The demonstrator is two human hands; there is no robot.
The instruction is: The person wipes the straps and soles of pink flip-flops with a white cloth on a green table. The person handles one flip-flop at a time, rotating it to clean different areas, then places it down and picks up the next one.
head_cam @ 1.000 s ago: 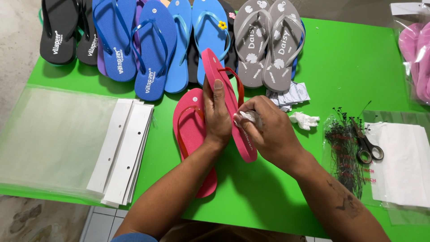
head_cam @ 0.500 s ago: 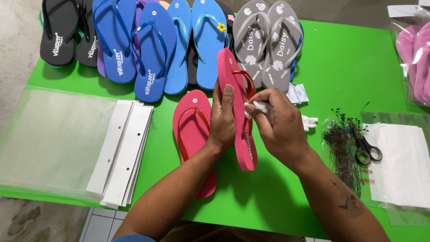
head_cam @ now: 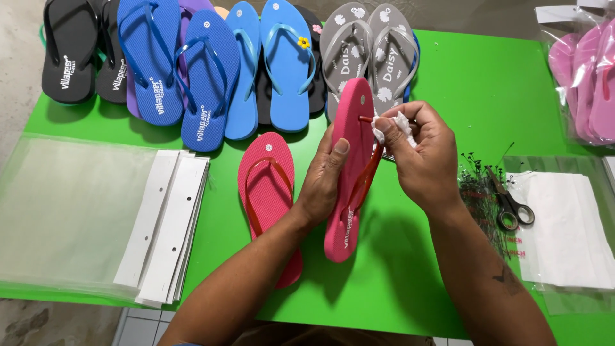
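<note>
Left hand (head_cam: 327,182) grips a pink flip-flop (head_cam: 349,173), fingers wrapped round its edge, above the green table (head_cam: 448,269); right hand (head_cam: 419,157) pinches white tissue (head_cam: 394,128) (crumpled) against its strap; its mate (head_cam: 269,198) lies just left.

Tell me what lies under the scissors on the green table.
The scissors rest on a clear plastic bag holding white paper sheets, with a pile of black tag pins beside the blades. The table under the bag is mostly covered.
</note>
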